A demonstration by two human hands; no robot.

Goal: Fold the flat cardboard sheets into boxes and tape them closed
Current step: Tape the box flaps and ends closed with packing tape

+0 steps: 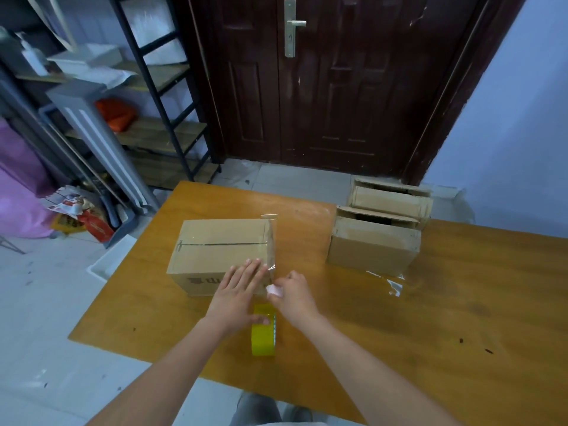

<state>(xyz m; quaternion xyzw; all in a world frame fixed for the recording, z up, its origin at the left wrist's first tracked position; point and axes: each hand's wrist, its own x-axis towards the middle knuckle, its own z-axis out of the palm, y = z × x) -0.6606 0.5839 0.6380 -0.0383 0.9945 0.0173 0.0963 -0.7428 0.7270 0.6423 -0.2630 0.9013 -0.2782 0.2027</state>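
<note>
Brown corrugated cardboard boxes on the orange wooden table (461,302): three. One closed box (215,250) with a dark seam across its top, standing nearest the hands; two boxes standing together at the far right, the nearer one (373,244) and the one behind it (393,199), both with their top flaps not fully flat.

Yellow rolls of packing tape (262,336): one, standing on edge.

Clear loose tape scraps (395,285) on the tabletop: one crumpled piece.

Bare hands: two, left hand (238,290) and right hand (293,292).

Dark red panelled doors (338,87): one.

Black-framed shelving units with wooden boards (159,133): one.
</note>
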